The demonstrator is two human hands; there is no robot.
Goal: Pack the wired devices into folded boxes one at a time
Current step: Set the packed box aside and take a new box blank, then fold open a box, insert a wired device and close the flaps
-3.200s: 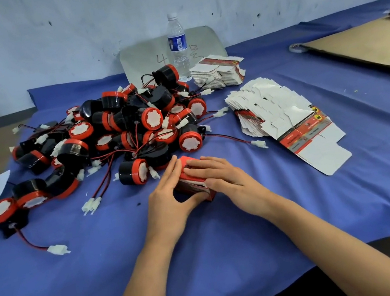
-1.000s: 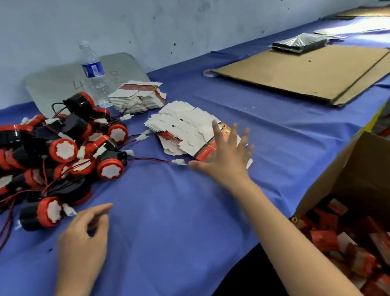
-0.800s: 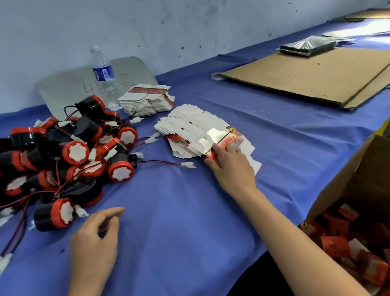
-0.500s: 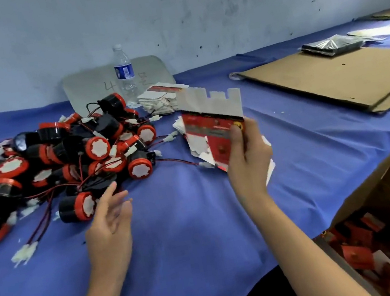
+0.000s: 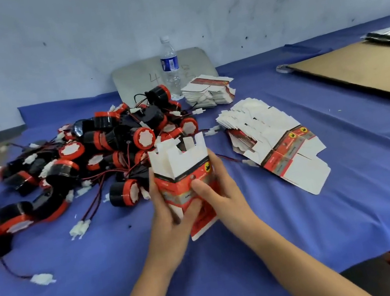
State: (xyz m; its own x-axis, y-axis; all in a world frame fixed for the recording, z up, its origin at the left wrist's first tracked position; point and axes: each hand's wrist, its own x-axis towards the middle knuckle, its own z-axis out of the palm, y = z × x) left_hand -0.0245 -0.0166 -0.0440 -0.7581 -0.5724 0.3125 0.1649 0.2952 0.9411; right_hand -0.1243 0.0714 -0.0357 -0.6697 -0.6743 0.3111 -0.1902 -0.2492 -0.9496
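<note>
Squaring up a box [image 5: 185,175], both hands clamped on it.
Left hand [image 5: 166,208] sits nearer the closest device [image 5: 123,194]; right hand [image 5: 218,190] opposite; long axis upright.

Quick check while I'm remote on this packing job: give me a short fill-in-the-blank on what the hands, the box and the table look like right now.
1. The red and white box is held by ____ hands, the left hand and the right hand.
2. The box's top flaps are ____.
3. The water bottle stands at the back, against the ____.
4. The pile of wired devices lies on a ____ cloth.

Missing words: both; open; wall; blue
</note>
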